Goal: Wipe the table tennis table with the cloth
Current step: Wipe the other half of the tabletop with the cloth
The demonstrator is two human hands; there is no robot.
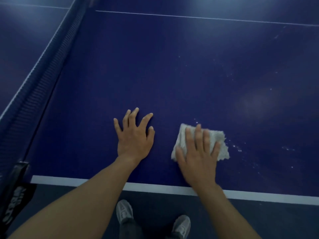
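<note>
Your right hand [198,152] lies flat on the white cloth [219,144], fingers straight and slightly spread, pressing it onto the blue table tennis table [172,75]. Nothing is pinched or gripped; the palm and fingers simply bear down on the fabric. The cloth is a crumpled, roughly square piece that sits on the playing surface near the white side line [155,187], on your side of the table, with its frayed edges showing beyond your fingertips and to the right of your little finger.

Your left hand [134,137] rests on the bare table surface just to the left of the cloth, apart from it, palm down with fingers spread and a little bent at the tips. It holds nothing.

Pale specks and smears [238,149] mark the surface to the right of the cloth and further out toward the far right. The net [48,66] runs diagonally along the left, ending at a black clamp post [17,178] at the table's edge. A thin white centre line [207,18] crosses the top. Below the table edge, your two grey shoes [124,213] stand on a dark floor.
</note>
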